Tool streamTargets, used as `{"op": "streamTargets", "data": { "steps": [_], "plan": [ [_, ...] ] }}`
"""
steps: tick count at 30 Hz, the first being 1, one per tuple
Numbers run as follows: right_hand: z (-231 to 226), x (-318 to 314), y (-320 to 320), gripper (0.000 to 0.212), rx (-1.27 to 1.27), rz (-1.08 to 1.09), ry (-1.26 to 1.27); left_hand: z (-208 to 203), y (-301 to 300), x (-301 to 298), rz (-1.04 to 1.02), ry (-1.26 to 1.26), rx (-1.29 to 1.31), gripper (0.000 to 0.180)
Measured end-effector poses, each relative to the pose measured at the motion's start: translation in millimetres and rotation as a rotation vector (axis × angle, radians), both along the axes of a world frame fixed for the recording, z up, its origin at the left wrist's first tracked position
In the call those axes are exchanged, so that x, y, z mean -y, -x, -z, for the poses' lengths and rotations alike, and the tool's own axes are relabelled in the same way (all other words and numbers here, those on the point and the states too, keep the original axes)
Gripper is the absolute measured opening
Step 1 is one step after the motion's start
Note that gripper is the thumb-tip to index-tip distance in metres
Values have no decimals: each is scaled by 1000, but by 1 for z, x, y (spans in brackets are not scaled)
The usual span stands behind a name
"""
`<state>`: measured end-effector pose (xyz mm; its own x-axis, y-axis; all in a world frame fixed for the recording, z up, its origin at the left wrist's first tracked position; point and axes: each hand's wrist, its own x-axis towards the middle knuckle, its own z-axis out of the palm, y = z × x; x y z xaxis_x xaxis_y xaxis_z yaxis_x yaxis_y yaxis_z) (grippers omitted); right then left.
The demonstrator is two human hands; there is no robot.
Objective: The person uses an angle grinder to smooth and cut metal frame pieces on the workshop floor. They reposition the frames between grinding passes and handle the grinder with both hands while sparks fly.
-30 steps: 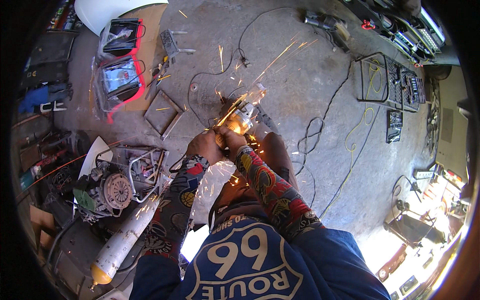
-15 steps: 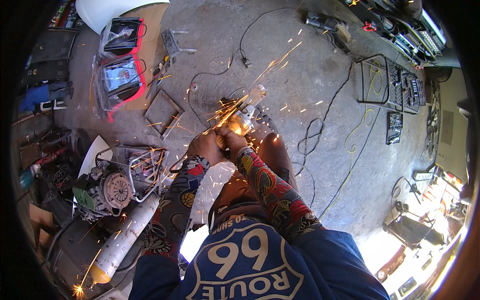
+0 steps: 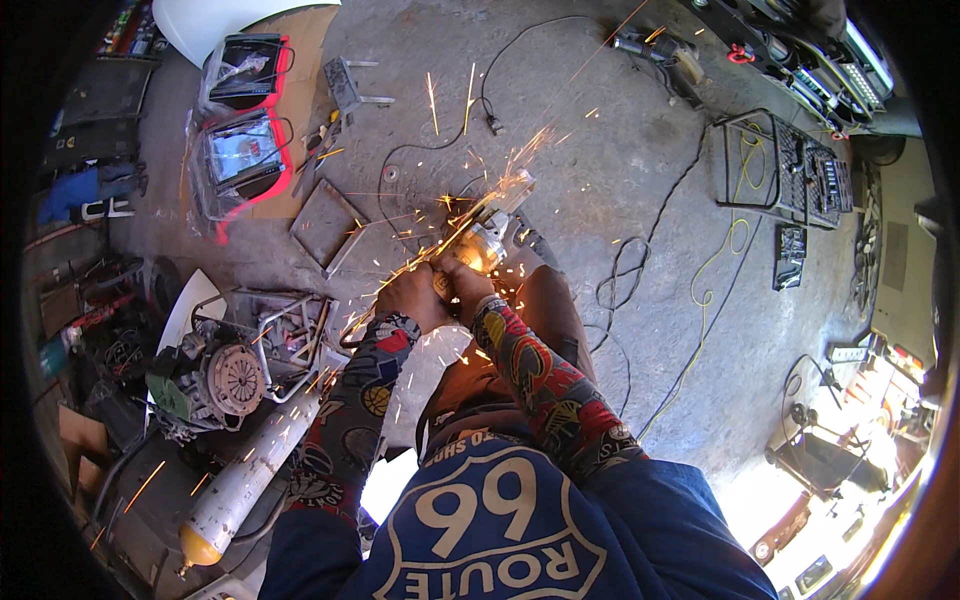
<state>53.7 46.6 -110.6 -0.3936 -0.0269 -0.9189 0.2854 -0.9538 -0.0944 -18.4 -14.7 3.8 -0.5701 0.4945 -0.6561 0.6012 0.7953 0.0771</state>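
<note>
Both my hands are wrapped round an angle grinder [image 3: 478, 248] in front of my knees. My left hand [image 3: 411, 296] is closed on the rear of its body, and my right hand [image 3: 463, 284] grips just beside it. The grinder's head touches a light metal piece [image 3: 515, 190] above the floor, and orange sparks spray off that contact, up and back past my left wrist. Glare and sparks hide the disc and the exact point of contact. Patterned sleeves cover both my forearms.
A square metal frame [image 3: 328, 227] lies on the floor left of the grinder. Two red-edged boxed machines [image 3: 245, 150] stand beyond it. A gas cylinder [image 3: 250, 475] and a clutch assembly [image 3: 235, 380] are at lower left. Black cable [image 3: 630, 270] and a yellow cord [image 3: 700, 335] trail across the right floor.
Hands and grinder stay almost in place. The spark spray has shifted, with a denser streak now running back along the grinder toward my left wrist.
</note>
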Motion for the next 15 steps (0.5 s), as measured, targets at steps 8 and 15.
{"op": "streamTargets", "data": {
  "steps": [8, 15],
  "plan": [
    [-17, -4, -1, 62, 2, 29, 3, -2, 1, -4, -3, 54, 25, 74],
    [-34, -7, -4, 60, 33, 59, -100, 5, -2, 2, -33, -2, -20, 78]
  ]
}}
